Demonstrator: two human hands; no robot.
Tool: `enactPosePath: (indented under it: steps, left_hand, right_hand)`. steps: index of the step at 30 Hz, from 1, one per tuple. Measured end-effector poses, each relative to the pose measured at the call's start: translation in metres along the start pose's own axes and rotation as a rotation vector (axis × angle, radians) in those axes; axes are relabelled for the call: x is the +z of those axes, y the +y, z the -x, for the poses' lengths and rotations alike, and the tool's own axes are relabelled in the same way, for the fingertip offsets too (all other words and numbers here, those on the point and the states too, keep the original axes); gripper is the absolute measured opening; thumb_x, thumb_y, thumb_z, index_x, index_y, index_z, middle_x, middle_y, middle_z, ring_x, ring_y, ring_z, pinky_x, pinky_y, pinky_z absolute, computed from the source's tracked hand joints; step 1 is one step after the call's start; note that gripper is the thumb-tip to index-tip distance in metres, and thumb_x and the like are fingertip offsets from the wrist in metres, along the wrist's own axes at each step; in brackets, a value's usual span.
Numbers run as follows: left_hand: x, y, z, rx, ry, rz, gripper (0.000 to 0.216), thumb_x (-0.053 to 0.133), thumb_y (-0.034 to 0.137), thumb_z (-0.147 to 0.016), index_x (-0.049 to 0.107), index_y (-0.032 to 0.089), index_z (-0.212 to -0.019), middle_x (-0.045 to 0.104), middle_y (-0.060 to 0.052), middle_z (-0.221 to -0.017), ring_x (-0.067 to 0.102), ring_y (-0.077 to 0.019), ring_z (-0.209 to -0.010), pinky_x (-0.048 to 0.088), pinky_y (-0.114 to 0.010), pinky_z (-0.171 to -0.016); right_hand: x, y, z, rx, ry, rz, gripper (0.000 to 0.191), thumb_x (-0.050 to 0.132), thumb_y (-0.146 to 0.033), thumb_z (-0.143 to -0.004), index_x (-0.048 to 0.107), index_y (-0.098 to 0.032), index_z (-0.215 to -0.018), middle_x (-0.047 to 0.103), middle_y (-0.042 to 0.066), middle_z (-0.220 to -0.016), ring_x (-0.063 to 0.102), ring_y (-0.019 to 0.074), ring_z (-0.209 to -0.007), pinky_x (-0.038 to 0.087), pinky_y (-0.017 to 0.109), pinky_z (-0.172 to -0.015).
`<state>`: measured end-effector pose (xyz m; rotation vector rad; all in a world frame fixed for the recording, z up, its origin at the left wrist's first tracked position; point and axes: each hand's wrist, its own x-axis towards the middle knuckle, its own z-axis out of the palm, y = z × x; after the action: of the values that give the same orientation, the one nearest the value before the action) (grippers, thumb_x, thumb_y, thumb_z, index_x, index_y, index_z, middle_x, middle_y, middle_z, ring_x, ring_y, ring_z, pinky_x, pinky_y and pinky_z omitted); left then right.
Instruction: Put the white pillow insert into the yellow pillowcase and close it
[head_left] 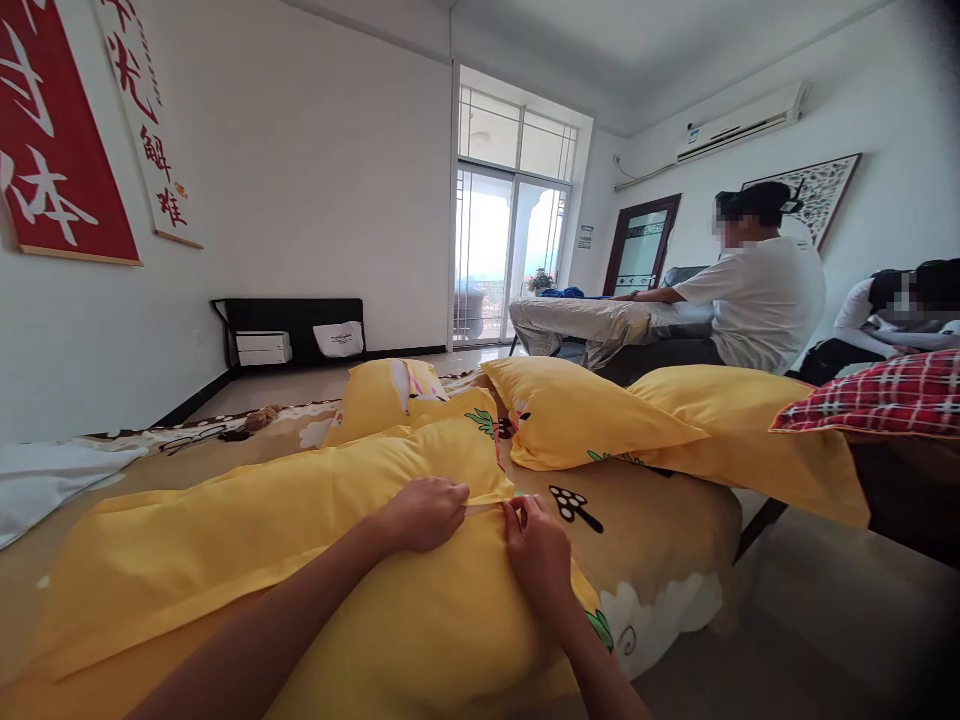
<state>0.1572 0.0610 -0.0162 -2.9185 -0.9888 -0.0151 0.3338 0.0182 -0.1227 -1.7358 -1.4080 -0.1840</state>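
Observation:
Both of my hands are at the open edge of a yellow pillowcase with a pillow filling it, close in front of me. My left hand is curled, its fingers closed on the edge from the left. Just to the right, my right hand pinches the same edge between thumb and fingers. A pale strip shows in the short gap between the hands. Against its far side lies another plump yellow pillow, with a green leaf print at its right end. A beige patterned bedspread lies beneath.
Beyond are more yellow pillows and a red plaid pillow. White cloth lies at the left. A person in a white shirt sits at a covered table; another person bends at far right. A black folded frame leans by the wall.

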Motion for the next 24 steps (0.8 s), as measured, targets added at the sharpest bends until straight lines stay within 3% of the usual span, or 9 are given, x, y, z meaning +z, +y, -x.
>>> enactPosePath:
  steps: [5, 11, 20, 24]
  left_hand:
    - [0.001, -0.001, 0.0, -0.009, 0.006, 0.005, 0.025, 0.031, 0.026, -0.094, 0.055, 0.018, -0.089, 0.067, -0.009, -0.098, 0.064, -0.0218, -0.092, 0.047, -0.031, -0.077]
    - [0.003, -0.002, 0.002, -0.002, 0.014, 0.006, 0.026, 0.03, 0.025, -0.094, 0.055, 0.018, -0.089, 0.067, -0.01, -0.098, 0.064, -0.0238, -0.093, 0.048, -0.034, -0.078]
    - [0.004, -0.004, 0.003, 0.005, 0.03, -0.001, 0.026, 0.03, 0.026, -0.095, 0.055, 0.018, -0.089, 0.067, -0.008, -0.097, 0.064, -0.0207, -0.09, 0.048, -0.03, -0.076]
    - [0.008, -0.006, 0.005, 0.007, 0.078, -0.012, 0.025, 0.032, 0.025, -0.095, 0.055, 0.018, -0.089, 0.066, -0.007, -0.094, 0.063, -0.02, -0.087, 0.048, -0.031, -0.075]
  right_hand:
    - [0.002, -0.002, -0.001, 0.009, -0.044, -0.027, 0.021, 0.045, -0.03, -0.091, 0.055, -0.02, -0.075, 0.062, 0.005, -0.081, 0.057, 0.0188, -0.071, 0.034, 0.028, -0.064]
    - [0.002, 0.003, 0.002, 0.007, 0.006, -0.171, 0.029, 0.041, -0.04, -0.091, 0.055, -0.021, -0.074, 0.058, 0.004, -0.073, 0.054, 0.0182, -0.065, 0.035, 0.029, -0.063]
    - [0.007, 0.007, 0.005, 0.015, 0.06, -0.191, 0.033, 0.041, -0.045, -0.09, 0.056, -0.02, -0.074, 0.057, 0.004, -0.072, 0.052, 0.0183, -0.063, 0.036, 0.03, -0.062]
    - [0.006, 0.011, -0.004, 0.009, 0.018, -0.225, 0.033, 0.042, -0.046, -0.089, 0.057, -0.02, -0.074, 0.06, 0.005, -0.073, 0.054, 0.0184, -0.063, 0.039, 0.031, -0.062]
